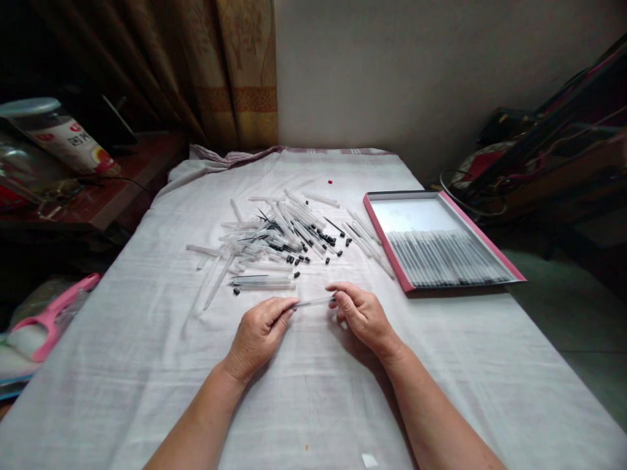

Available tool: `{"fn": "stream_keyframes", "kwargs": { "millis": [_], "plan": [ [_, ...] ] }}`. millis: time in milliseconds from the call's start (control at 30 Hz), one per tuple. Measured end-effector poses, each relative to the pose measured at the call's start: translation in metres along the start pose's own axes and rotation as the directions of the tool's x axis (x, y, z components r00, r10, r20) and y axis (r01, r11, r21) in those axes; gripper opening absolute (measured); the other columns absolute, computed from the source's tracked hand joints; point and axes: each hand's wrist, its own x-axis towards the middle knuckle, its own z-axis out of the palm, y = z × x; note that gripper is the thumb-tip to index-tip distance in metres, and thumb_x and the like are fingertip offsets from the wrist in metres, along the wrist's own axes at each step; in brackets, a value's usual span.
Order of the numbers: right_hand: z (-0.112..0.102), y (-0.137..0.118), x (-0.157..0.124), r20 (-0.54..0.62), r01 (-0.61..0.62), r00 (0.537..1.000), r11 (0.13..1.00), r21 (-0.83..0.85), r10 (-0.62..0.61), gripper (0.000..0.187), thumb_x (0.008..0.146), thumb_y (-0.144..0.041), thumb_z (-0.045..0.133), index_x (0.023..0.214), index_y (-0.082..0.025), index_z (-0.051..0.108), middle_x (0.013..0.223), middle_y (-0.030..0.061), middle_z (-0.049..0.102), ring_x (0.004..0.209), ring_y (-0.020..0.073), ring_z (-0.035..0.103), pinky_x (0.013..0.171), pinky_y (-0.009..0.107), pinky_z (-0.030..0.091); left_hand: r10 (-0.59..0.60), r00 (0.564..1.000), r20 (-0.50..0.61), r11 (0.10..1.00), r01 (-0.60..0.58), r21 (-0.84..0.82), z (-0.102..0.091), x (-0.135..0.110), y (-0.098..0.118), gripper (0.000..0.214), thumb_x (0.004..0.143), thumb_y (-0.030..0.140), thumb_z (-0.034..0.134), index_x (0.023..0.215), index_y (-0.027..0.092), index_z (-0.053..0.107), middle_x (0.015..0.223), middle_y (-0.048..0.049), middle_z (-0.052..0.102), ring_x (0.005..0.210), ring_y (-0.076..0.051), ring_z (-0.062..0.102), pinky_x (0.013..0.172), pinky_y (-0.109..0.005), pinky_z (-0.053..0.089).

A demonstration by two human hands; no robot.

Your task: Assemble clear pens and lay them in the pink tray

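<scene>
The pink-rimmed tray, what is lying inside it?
A row of clear pens lies side by side in the near half of the tray; the far half is bare. The tray floor under them is covered.

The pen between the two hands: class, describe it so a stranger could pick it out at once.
Start at the white-clothed table, with its pile of clear pen parts and a pink-edged tray. Nearer the camera, one clear pen is pinched by its ends between the left hand and right hand: the only one held.

Ends of clear tube (313, 302) buried in left hand (258, 334), right hand (365, 318)
</scene>
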Motion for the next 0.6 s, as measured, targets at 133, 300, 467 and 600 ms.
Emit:
{"fn": "stream_keyframes", "kwargs": {
  "millis": [133, 300, 467, 600],
  "plan": [
    [-0.0008, 0.0015, 0.0001, -0.017, 0.009, 1.000, 0.999, 0.034, -0.009, 0.019, 0.084, -0.036, 0.057, 0.093, -0.020, 0.064, 0.078, 0.0021, 0.065, 0.059, 0.0127, 0.056, 0.056, 0.024, 0.046, -0.017, 1.000, -0.005, 1.000, 0.017, 0.010, 0.0002, 0.0003, -0.0004, 0.025, 0.093, 0.022, 0.052, 0.110, 0.020, 0.069, 0.101, -0.0070, 0.074, 0.093, -0.017, 0.070, 0.085, -0.029, 0.056],
    [-0.0003, 0.0024, 0.0030, -0.037, 0.027, 0.999, 0.996, -0.089, -0.030, 0.025, 0.087, -0.037, 0.054, 0.069, -0.020, 0.060, 0.064, 0.0009, 0.062, 0.058, 0.0139, 0.056, 0.056, 0.025, 0.044, -0.007, 1.000, -0.007, 1.000, 0.007, 0.016, -0.0004, 0.0016, 0.0009, 0.024, 0.092, 0.021, 0.053, 0.109, 0.020, 0.069, 0.100, -0.0065, 0.075, 0.092, -0.017, 0.070, 0.085, -0.029, 0.056],
    [-0.0003, 0.0046, 0.0006, 0.003, -0.024, 1.000, 1.000, -0.016, 0.024, 0.025, 0.089, -0.040, 0.052, 0.086, -0.019, 0.065, 0.070, 0.0014, 0.065, 0.052, 0.0122, 0.056, 0.053, 0.025, 0.045, -0.038, 0.999, -0.005, 0.999, 0.038, 0.005, -0.0009, 0.0014, 0.0022, 0.024, 0.092, 0.021, 0.053, 0.109, 0.021, 0.069, 0.102, -0.0065, 0.075, 0.093, -0.017, 0.070, 0.085, -0.028, 0.056],
    [-0.0027, 0.0013, 0.0003, 0.014, -0.012, 1.000, 0.999, 0.050, 0.012, 0.023, 0.083, -0.034, 0.058, 0.100, -0.020, 0.065, 0.081, 0.0037, 0.069, 0.066, 0.0154, 0.063, 0.060, 0.026, 0.049, -0.058, 0.998, -0.011, 0.998, 0.058, 0.014, 0.0000, 0.0005, 0.0018, 0.025, 0.091, 0.022, 0.053, 0.109, 0.021, 0.070, 0.102, -0.0069, 0.075, 0.094, -0.019, 0.070, 0.085, -0.030, 0.056]
  ]
}}
